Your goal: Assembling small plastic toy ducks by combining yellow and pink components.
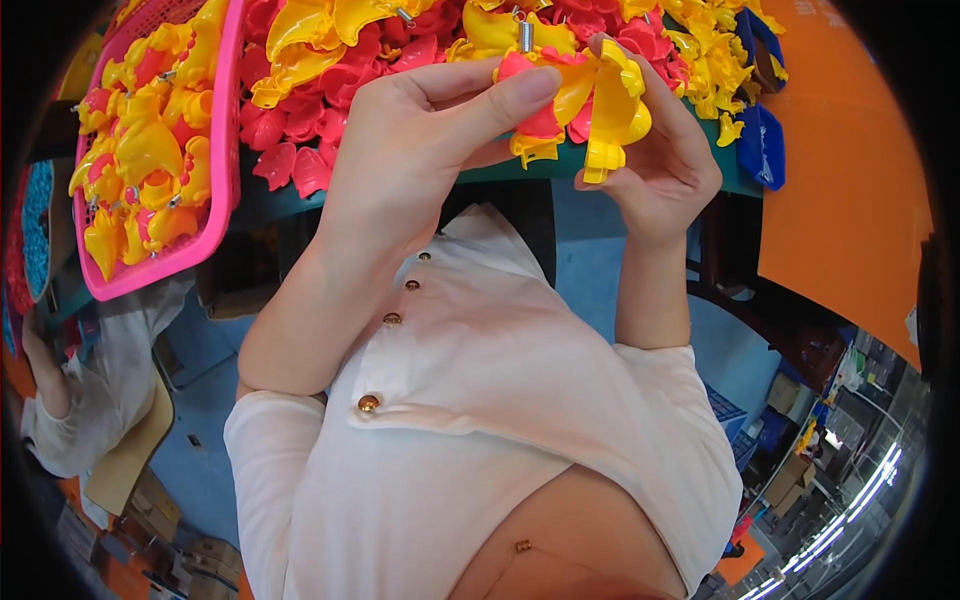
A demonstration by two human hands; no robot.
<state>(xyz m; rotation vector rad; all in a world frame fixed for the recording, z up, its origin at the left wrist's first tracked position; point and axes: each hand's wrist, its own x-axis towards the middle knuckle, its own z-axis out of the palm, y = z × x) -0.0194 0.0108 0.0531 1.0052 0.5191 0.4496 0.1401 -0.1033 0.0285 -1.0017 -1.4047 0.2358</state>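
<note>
My left hand (420,140) and my right hand (665,150) are raised close together above the table edge. Between them they hold a small plastic toy piece (575,100) made of a yellow part and a red part, with a little metal spring (525,35) standing up at its top. My left thumb and fingers pinch the red side. The right hand's fingers wrap behind the yellow side (615,110). Just beyond the hands lies a heap of loose red and yellow plastic parts (330,70).
A pink basket (225,150) at the left holds several assembled yellow and red pieces. Blue bins (765,150) stand at the right of the green table (500,172). An orange surface (850,180) lies at the far right. Another person in white sits at the lower left (90,400).
</note>
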